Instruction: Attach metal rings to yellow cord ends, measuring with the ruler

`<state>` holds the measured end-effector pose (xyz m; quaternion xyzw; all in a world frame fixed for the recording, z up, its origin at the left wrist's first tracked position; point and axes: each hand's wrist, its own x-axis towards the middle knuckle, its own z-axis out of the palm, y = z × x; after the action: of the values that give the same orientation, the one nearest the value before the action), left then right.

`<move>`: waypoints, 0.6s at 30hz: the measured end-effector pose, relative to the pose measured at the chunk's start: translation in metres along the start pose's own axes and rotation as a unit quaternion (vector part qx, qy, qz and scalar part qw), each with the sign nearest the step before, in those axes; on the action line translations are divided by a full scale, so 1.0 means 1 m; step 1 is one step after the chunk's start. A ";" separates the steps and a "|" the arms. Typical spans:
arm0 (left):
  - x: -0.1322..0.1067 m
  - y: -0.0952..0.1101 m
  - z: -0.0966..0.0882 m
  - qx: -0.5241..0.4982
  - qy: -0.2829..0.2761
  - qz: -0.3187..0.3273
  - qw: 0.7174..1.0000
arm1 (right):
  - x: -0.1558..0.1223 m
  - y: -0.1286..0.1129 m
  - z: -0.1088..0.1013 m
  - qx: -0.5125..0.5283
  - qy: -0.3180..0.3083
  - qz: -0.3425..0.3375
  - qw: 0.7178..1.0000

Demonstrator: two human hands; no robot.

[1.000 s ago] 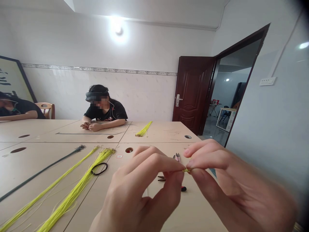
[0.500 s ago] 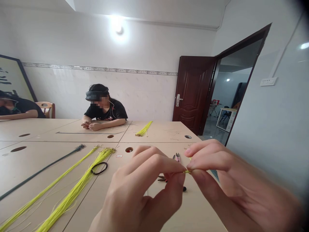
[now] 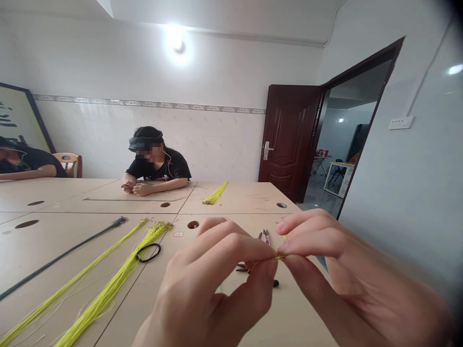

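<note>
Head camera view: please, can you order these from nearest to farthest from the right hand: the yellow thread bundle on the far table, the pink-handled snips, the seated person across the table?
From the right hand:
1. Pink-handled snips, on the near table, close by.
2. Small yellow thread bundle, on the far table.
3. Seated person, behind the far table.

Right there above the table (image 3: 289,318), we've got the person's own pair: the left hand (image 3: 213,282) and the right hand (image 3: 350,274), both bare, with long, slim fingers! Look at that left thumbnail (image 3: 271,268), short and unpainted! The right forearm (image 3: 405,313) runs bare out to the corner, going soft with blur, and the left wrist (image 3: 144,337) slips bare off the bottom edge!
</note>
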<state>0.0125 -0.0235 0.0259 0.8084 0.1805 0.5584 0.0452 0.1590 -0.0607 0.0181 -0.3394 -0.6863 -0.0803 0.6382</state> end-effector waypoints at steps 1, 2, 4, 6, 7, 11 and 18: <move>0.000 0.000 0.000 0.003 0.001 0.000 1.000 | 0.000 0.001 -0.001 -0.002 -0.007 -0.001 1.000; 0.000 0.000 0.000 0.004 0.002 0.004 1.000 | -0.001 0.002 -0.002 -0.004 -0.016 0.000 1.000; 0.000 0.001 0.000 0.004 0.003 0.004 1.000 | -0.001 0.003 -0.004 -0.006 -0.031 0.004 1.000; 0.000 0.001 0.001 0.002 0.000 0.002 1.000 | -0.002 0.002 -0.003 -0.001 -0.024 0.007 1.000; 0.000 0.001 0.001 0.002 0.001 0.003 1.000 | -0.002 0.002 -0.002 0.002 -0.014 0.006 1.000; 0.000 -0.001 0.001 0.008 0.001 0.009 1.000 | -0.001 0.000 0.000 0.002 0.001 0.007 1.000; 0.000 -0.008 0.004 0.116 0.050 0.112 0.986 | 0.007 0.008 -0.009 -0.072 -0.062 0.082 0.992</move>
<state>0.0146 -0.0157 0.0220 0.7941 0.1545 0.5752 -0.1208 0.1715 -0.0569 0.0239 -0.4440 -0.6872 -0.0560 0.5723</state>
